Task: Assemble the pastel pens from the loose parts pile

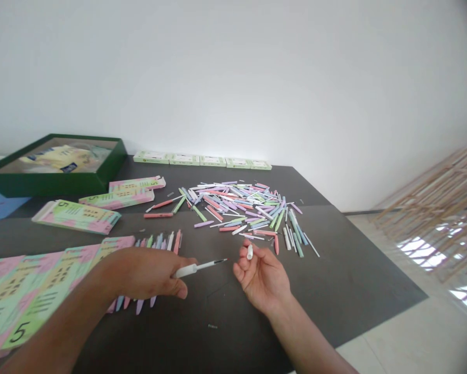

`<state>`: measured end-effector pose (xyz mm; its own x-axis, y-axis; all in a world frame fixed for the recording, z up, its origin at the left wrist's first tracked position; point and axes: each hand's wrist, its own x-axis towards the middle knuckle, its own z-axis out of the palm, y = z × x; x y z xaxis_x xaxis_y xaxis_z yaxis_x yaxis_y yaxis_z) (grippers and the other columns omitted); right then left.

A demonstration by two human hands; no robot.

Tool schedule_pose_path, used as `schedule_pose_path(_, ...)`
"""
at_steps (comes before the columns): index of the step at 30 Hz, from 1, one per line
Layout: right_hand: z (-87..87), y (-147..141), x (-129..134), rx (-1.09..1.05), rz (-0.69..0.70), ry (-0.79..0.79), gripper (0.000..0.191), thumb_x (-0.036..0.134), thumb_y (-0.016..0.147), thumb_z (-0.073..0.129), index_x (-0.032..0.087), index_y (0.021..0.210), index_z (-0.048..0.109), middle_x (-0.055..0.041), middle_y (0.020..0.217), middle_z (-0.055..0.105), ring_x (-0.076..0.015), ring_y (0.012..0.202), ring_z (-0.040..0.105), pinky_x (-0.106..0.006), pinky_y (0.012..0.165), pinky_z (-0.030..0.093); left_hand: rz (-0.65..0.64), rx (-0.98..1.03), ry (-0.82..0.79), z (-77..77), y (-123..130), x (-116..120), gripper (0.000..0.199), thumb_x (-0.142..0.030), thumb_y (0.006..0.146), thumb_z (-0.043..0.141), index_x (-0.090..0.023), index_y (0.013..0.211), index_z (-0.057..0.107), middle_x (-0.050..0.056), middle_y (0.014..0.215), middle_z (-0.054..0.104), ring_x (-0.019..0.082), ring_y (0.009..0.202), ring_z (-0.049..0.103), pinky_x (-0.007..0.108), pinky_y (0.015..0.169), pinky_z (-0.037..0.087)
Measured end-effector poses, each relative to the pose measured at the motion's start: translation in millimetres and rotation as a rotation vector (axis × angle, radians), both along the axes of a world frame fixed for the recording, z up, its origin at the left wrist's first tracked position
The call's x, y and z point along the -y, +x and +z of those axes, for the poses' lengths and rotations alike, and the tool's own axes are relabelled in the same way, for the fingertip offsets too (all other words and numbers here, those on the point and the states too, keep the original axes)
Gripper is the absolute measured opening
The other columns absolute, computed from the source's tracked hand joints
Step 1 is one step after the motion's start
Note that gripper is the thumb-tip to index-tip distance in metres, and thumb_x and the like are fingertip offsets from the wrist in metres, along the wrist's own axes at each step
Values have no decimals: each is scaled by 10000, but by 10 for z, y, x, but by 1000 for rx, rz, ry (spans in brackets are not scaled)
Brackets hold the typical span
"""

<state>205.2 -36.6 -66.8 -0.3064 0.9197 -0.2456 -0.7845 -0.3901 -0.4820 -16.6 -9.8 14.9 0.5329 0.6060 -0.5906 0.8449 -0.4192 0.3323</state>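
My left hand [151, 272] pinches a white pen body [186, 270] between thumb and fingers, with a thin refill sticking out to the right and ending in a dark tip. To its right, my right hand [262, 272] is turned palm up and holds a small white tube-shaped pen part [250, 252] in its fingertips. A short gap separates the refill tip from the right fingers. Partly hidden under the left hand lies a row of pastel pens [139, 305]. Beyond both hands spreads a loose pile of coloured pen parts and white refills [237, 205].
Several pink and green boxes [77, 215] lie at the left on the dark table [225, 343]. Behind them stands a green tray [57, 183] with plastic packaging. Small flat boxes [212, 161] line the wall. The table's right edge drops to a pale floor.
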Motion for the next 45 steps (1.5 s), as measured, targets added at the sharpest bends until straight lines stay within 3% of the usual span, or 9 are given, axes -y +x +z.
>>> schedule_pose_path(3, -11, 56, 21, 198, -54, 272, 51, 153, 722, 462, 203, 733, 460, 52, 624, 519, -115, 558, 545, -284, 584, 465, -19, -20, -17, 11, 9, -16, 276, -399, 785, 465, -231, 864, 670, 32, 833, 685, 213, 738, 615, 253, 584, 428)
schedule_pose_path(5, -28, 111, 61, 499, -54, 478, 73, 133, 713, 459, 202, 699, 441, 58, 595, 445, -102, 519, 468, -248, 533, 407, -29, -35, -24, 7, 12, -34, 313, -427, 791, 460, -220, 916, 660, 36, 813, 680, 208, 722, 611, 246, 567, 415)
schedule_pose_path(9, -74, 168, 219, 1334, 361, 879, 69, 144, 753, 502, 193, 794, 529, 22, 695, 522, -114, 606, 471, -243, 568, 349, -49, -47, -32, 22, 26, -48, 359, -452, 788, 468, -216, 996, 641, 39, 832, 678, 198, 708, 608, 245, 567, 399)
schedule_pose_path(12, -118, 117, 348, 1693, 612, 1055, 84, 201, 784, 514, 188, 862, 544, -31, 844, 596, -159, 719, 539, -272, 620, 361, -38, -66, -37, 54, 51, -37, 339, -436, 795, 469, -204, 956, 655, 38, 803, 679, 190, 689, 610, 239, 549, 383)
schedule_pose_path(18, -129, -130, 416, 1990, 821, 1168, 191, 300, 789, 519, 164, 921, 536, -95, 853, 632, -218, 698, 608, -286, 556, 409, -62, -53, -38, 22, 55, -39, 369, -424, 792, 477, -188, 1031, 630, 43, 805, 682, 192, 678, 607, 238, 528, 374)
schedule_pose_path(24, -42, -390, 357, 2086, 1090, 1241, 289, 195, 678, 594, 116, 954, 554, -123, 830, 654, -264, 689, 640, -320, 515, 467, -58, -36, -35, 14, 40, -31, 263, -357, 786, 487, -203, 913, 657, 21, 821, 684, 180, 713, 605, 225, 544, 377)
schedule_pose_path(27, -64, -401, 263, 2083, 1050, 1263, 259, 262, 712, 558, 120, 929, 561, -129, 817, 654, -273, 685, 641, -328, 506, 463, -49, -38, -13, 24, 38, -19, 251, -359, 782, 497, -213, 917, 650, 14, 800, 681, 180, 695, 603, 226, 522, 360)
schedule_pose_path(33, -245, -258, -100, 2031, 750, 1312, 225, 239, 781, 444, 154, 981, 502, -102, 882, 644, -231, 761, 630, -300, 603, 442, -45, -38, -17, -20, 25, -28, 269, -378, 783, 500, -205, 946, 626, 23, 799, 680, 189, 691, 607, 235, 513, 353)
schedule_pose_path(45, -426, -308, -335, 2052, 565, 1172, 292, 132, 785, 420, 200, 1064, 474, -71, 908, 639, -215, 743, 618, -287, 574, 395, 21, -31, -88, -82, 23, -95, 223, -329, 756, 493, -195, 879, 622, 25, 800, 686, 194, 708, 615, 236, 531, 372)
